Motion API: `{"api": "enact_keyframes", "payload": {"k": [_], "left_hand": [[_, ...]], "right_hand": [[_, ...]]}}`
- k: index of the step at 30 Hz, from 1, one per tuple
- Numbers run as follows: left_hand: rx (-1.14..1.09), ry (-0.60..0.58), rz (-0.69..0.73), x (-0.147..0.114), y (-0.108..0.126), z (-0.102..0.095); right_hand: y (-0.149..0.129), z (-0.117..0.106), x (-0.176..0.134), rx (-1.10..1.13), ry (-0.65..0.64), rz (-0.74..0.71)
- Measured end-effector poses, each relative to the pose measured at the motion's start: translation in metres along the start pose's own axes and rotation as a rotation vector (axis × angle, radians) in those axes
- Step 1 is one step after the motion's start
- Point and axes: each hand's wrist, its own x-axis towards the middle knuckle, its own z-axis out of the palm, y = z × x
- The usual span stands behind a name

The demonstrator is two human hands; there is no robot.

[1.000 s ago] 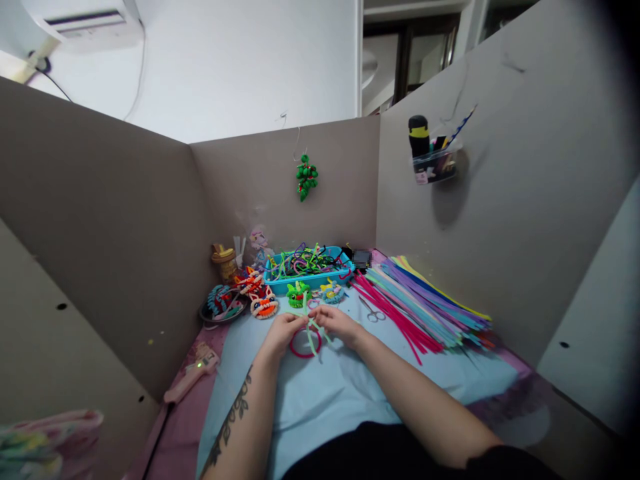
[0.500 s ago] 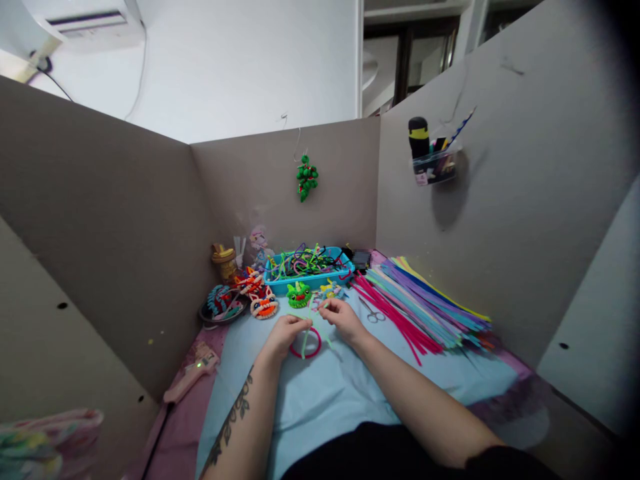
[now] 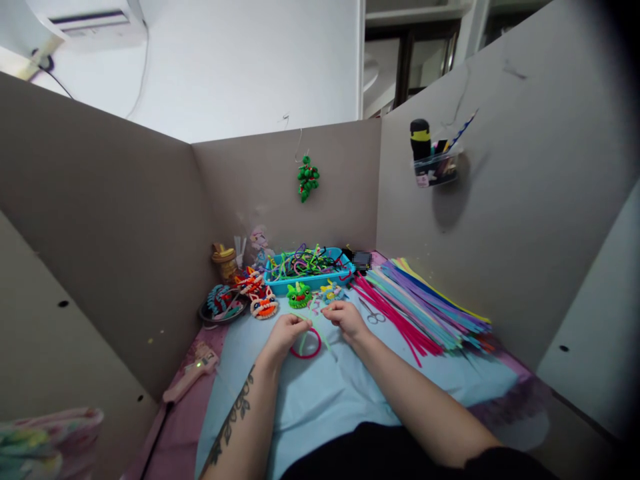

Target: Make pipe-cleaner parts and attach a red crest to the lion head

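My left hand is closed in a pinch on light green pipe cleaners at the top of a magenta pipe-cleaner ring. Green ends stick out past the fingertips and down beside the ring. Just to the right, my right hand has its thumb and forefinger pressed together. Whatever lies between those fingertips is too small to make out. Beyond the hands sit a green animal-face figure and an orange and white one. Scissors lie to the right of my right hand.
Long pipe cleaners in many colours are spread at the right. A blue tray of tangled pieces stands at the back. A dark bowl and a pink glue gun are at the left. Grey panels enclose the table.
My right hand has shifted slightly down and right. The green strand in front of the ring has swung, with less of it showing. My left hand keeps its pinch in the same place.
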Motion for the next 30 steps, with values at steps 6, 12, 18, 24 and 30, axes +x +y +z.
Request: {"api": "enact_keyframes", "payload": {"k": [6, 12, 18, 24, 30], "left_hand": [[-0.025, 0.016, 0.007, 0.0, -0.001, 0.001], [-0.056, 0.057, 0.02, 0.001, 0.0, 0.003], [-0.121, 0.044, 0.034, 0.002, 0.0, 0.006], [-0.236, 0.034, 0.094, 0.001, 0.004, 0.007], [-0.295, 0.018, 0.118, -0.003, 0.011, 0.007]], "right_hand": [[-0.005, -0.003, -0.001, -0.006, -0.079, -0.042], [-0.001, 0.005, -0.005, -0.027, -0.225, -0.006], [0.004, 0.01, -0.006, -0.082, -0.227, 0.01], [0.003, 0.009, -0.007, -0.106, -0.208, -0.004], [0.004, 0.009, -0.005, -0.127, -0.193, -0.01]]}}
